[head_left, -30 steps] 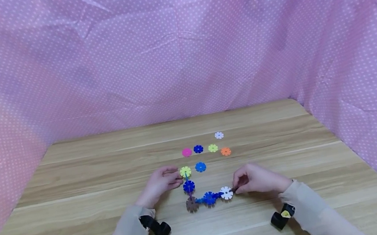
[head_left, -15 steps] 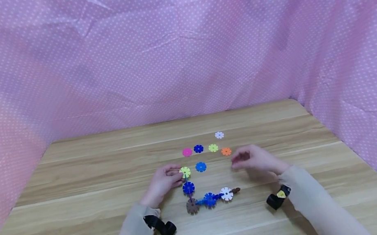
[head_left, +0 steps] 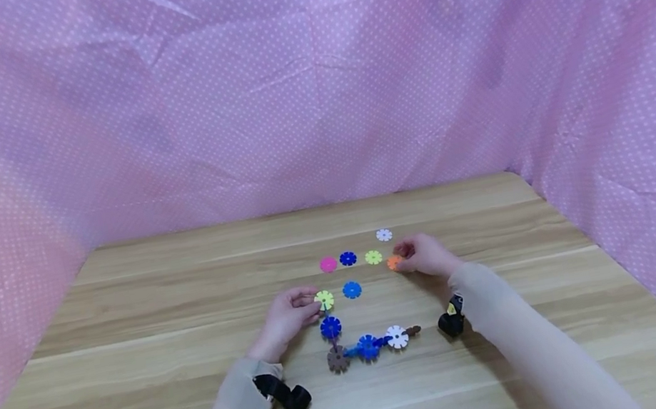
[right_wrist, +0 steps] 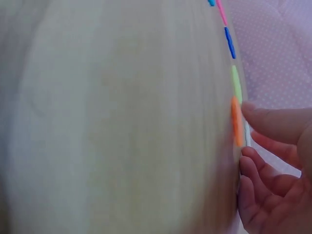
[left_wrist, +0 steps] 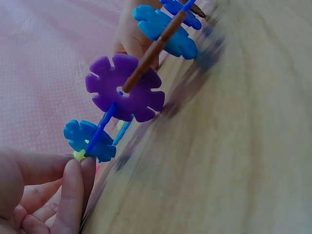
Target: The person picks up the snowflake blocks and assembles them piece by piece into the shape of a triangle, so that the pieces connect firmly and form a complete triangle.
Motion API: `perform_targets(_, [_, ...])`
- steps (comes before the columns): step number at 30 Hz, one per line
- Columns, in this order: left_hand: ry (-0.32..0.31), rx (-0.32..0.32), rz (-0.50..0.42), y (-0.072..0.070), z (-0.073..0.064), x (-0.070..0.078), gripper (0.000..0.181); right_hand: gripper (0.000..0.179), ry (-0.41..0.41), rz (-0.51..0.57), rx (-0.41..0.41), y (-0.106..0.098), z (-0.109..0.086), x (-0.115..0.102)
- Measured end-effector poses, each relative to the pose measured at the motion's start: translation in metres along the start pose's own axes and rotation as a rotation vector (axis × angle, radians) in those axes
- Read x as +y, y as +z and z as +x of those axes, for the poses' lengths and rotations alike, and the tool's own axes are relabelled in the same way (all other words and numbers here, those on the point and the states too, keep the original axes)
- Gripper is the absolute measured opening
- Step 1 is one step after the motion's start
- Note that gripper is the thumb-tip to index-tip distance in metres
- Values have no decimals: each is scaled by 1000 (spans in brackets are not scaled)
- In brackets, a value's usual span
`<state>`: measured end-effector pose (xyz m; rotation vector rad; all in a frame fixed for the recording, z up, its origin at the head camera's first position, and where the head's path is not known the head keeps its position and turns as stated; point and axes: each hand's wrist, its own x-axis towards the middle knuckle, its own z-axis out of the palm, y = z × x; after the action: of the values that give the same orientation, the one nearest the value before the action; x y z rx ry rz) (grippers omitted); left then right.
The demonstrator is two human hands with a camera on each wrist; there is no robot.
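My left hand pinches a yellow-green notched snowflake disc between thumb and fingertips, at the far end of an L-shaped chain of interlocked discs. From there the chain runs through a dark blue disc to a brown corner disc, then right past a blue disc and a white disc to a brown end disc standing on edge. A purple linking disc shows in the left wrist view. My right hand has its fingertips at a loose orange disc, thumb and fingers apart around it.
Other loose discs lie flat behind the chain: pink, dark blue, yellow-green, white and a nearer blue one. Pink dotted cloth hangs around the wooden table.
The right hand has let go of the brown end disc and moved away from me to the orange disc. The left hand stays at the yellow-green disc.
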<state>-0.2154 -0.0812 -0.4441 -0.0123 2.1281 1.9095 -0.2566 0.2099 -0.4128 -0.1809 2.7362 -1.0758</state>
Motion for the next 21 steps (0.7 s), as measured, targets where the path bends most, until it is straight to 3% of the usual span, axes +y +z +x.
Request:
perform_targets(7, [6,-4,3,-1,-1,2,31,33,-9,-54,-6,4,2,-3])
perform_targets(15, [17,-11,-5,-2,-3,3,30,35,62,-58,-10,7,6,-8])
perform_targets(21, [20,-27,-47,-1,-5,2,30,21,27,-78,-13,7,5,-10])
